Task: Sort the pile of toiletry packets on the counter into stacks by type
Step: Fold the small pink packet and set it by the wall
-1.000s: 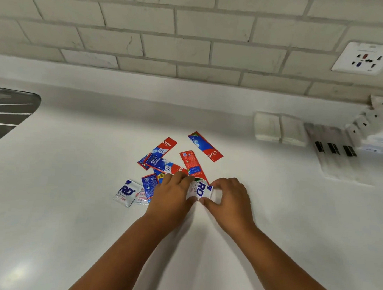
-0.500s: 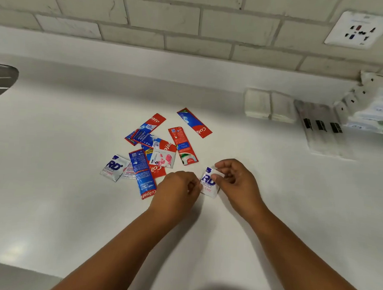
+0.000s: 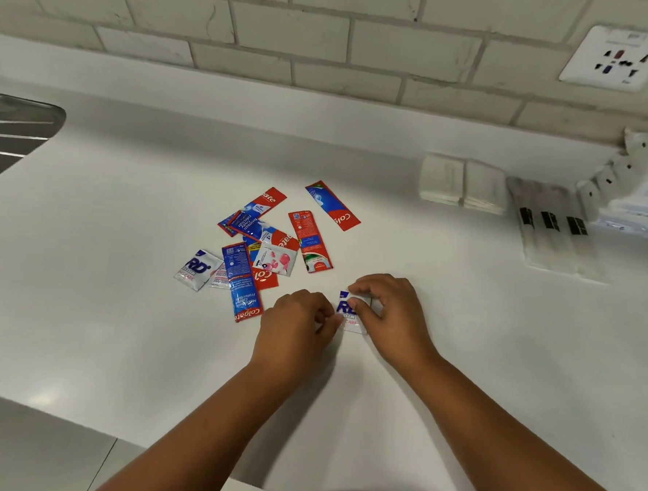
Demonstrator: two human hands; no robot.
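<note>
A loose pile of packets lies mid-counter: several red-and-blue toothpaste sachets point(image 3: 246, 282), a white sachet with pink flowers point(image 3: 278, 260) and a white sachet with blue letters point(image 3: 196, 269) at the pile's left. Just right of the pile, a second white blue-lettered sachet point(image 3: 347, 310) lies on the white counter point(image 3: 83, 306). My right hand point(image 3: 390, 314) pinches its right side with curled fingers. My left hand point(image 3: 297, 323) pinches its left edge with its fingertips.
Folded white napkin stacks point(image 3: 463, 183) sit at the back right, with clear-wrapped black-marked items point(image 3: 551, 229) and a heap of white packets point(image 3: 637, 188) beside them. A steel sink drainboard point(image 3: 11, 127) is at far left. A wall socket point(image 3: 618, 58) is above.
Both hands drew the white blue-lettered sachet out of the pile toward the right and front; it now lies apart from the other packets, and the flowered sachet is uncovered.
</note>
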